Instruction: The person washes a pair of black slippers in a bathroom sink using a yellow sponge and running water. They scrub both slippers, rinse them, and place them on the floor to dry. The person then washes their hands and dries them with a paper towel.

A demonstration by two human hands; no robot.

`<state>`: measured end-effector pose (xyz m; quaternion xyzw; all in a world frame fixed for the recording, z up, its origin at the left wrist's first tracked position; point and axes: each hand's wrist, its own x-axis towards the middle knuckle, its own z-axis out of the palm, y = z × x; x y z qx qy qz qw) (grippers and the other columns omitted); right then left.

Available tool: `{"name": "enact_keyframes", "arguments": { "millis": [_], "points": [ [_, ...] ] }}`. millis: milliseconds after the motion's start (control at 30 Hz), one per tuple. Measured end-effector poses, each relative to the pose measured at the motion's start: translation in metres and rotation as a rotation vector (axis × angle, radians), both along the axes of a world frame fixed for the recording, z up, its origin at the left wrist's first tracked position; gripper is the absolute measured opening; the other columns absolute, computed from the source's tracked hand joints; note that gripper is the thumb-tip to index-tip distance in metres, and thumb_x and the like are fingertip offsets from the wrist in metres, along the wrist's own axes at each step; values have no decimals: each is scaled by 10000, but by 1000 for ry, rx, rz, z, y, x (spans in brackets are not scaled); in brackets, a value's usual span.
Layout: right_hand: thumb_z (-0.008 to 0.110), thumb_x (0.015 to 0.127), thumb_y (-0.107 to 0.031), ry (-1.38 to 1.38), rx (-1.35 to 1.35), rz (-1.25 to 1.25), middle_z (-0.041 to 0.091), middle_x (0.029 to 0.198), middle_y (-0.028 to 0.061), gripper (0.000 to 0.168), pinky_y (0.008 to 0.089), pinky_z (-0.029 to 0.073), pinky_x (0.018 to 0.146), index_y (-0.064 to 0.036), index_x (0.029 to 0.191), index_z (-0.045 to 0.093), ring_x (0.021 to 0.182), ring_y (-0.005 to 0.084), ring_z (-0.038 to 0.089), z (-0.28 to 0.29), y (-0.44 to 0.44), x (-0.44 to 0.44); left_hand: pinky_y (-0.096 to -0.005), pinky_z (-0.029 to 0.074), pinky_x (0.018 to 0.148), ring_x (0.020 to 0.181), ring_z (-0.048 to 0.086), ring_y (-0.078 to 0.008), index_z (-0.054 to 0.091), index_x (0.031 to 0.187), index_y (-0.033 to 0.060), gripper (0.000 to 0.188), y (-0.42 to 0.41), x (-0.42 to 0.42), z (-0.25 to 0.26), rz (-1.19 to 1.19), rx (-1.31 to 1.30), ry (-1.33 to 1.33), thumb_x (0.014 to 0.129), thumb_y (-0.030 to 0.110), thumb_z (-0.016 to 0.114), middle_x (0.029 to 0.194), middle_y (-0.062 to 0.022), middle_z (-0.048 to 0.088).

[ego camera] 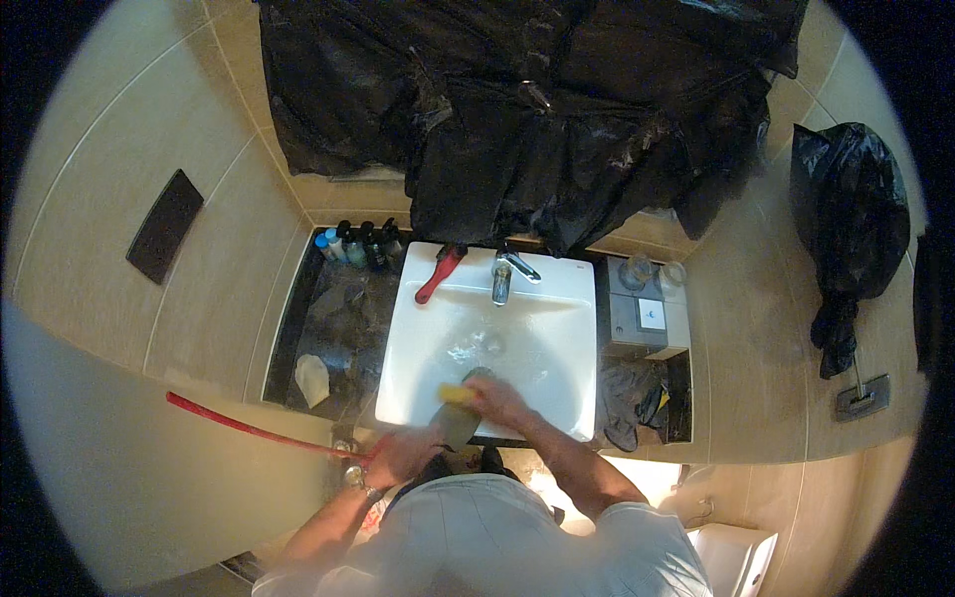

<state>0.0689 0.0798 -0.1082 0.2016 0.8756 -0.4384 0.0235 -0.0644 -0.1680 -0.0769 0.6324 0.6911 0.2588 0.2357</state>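
Observation:
My left hand, with a watch at its wrist, grips the near end of a long grey-green object. Its exact kind is hard to tell. The object is tilted over the front rim of a white washbasin. In my right hand is a yellow sponge, pressed against that object; this hand is slightly blurred. A long red strip runs from the left up to my left hand, and whether it is held cannot be told. Water pools in the basin below a chrome faucet.
A red-handled brush lies on the basin's back ledge. Several bottles stand at the counter's back left, a pale cloth-like piece nearer. Grey boxes with glass jars stand right. Black plastic sheeting hangs behind.

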Motion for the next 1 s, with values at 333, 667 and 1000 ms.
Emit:
{"name": "enact_keyframes", "arguments": {
  "millis": [333, 667, 1000],
  "points": [
    [647, 904, -328, -127, 191, -203, 704, 1072, 163, 339, 511, 516, 886, -108, 1163, 646, 1035, 387, 660, -21, 39, 12, -428, 554, 952, 1124, 662, -348, 639, 1178, 4, 264, 1, 1, -4, -9, 4, 29, 938, 110, 674, 1192, -166, 687],
    [644, 919, -349, -85, 239, -55, 714, 1052, 160, 374, 497, 525, 870, -105, 1202, 643, 999, 390, 673, -44, 39, 17, -429, 556, 940, 1106, 660, -370, 630, 1179, 1, 291, 5, 2, 1, -87, 89, 79, 924, 130, 683, 1180, -182, 687],
    [625, 913, -380, 8, -179, 172, 712, 1065, 152, 369, 502, 530, 856, -106, 1157, 659, 1013, 381, 671, -19, -4, -6, -413, 581, 862, 1002, 687, -360, 524, 1309, -2, 415, 1, 2, -10, 12, -44, -3, 939, 113, 670, 1096, -158, 700]
  ]
}}
